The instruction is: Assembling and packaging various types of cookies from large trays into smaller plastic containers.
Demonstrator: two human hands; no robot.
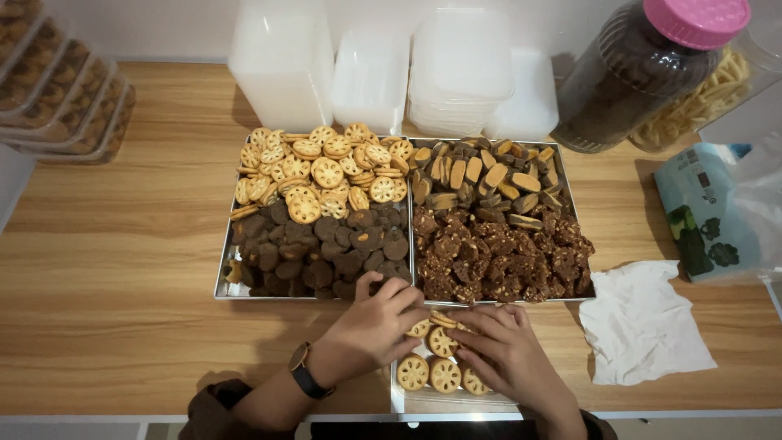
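My left hand [371, 326], with a dark watch on its wrist, and my right hand [505, 354] meet over a small clear plastic box [407, 399] at the table's near edge. Both touch round golden cookies [432, 371] with holes that lie in rows inside it; fingers rest on the upper cookies. Just beyond stand two metal trays. The left tray [221, 281] holds the same golden cookies at the back and dark round cookies [326, 253] in front. The right tray [570, 179] holds oblong two-tone cookies at the back and rough brown clusters [497, 257] in front.
Stacks of empty white plastic containers [375, 73] stand behind the trays. A pink-lidded jar [643, 73] and a jar of pale sticks are back right. A crumpled white tissue [639, 326] and a wipes pack [705, 212] lie at right. Filled boxes [65, 98] are stacked far left.
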